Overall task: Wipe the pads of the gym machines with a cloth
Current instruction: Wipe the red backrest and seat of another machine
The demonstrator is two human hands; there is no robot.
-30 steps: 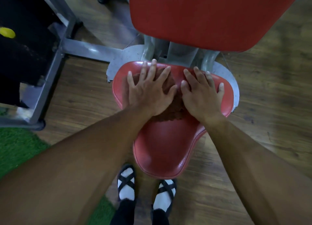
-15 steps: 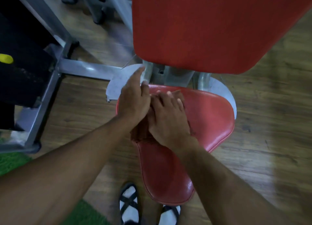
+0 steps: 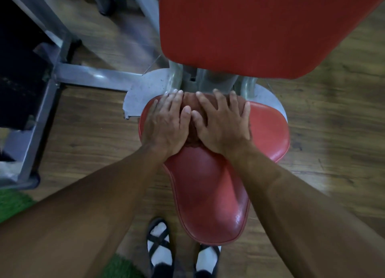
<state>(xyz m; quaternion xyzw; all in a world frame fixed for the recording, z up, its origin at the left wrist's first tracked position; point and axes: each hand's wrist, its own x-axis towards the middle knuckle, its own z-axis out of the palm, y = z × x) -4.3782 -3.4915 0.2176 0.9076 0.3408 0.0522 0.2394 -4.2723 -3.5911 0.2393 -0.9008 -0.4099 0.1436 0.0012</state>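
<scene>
The cloth [image 3: 190,119], brown and crumpled, lies under my left hand [image 3: 164,125] and right hand [image 3: 224,125], both released, palms flat on the glossy red seat pad [image 3: 208,194].

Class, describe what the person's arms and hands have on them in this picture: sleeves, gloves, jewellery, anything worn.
Both forearms are bare, with no sleeves in view. The left hand and right hand wear no gloves, and no rings, watch or bracelet show. The fingernails are short and unpainted.

Both hands lie side by side on the cloth [image 3: 190,119], which sits on the seat pad [image 3: 208,194], below the back pad [image 3: 250,27].
</scene>
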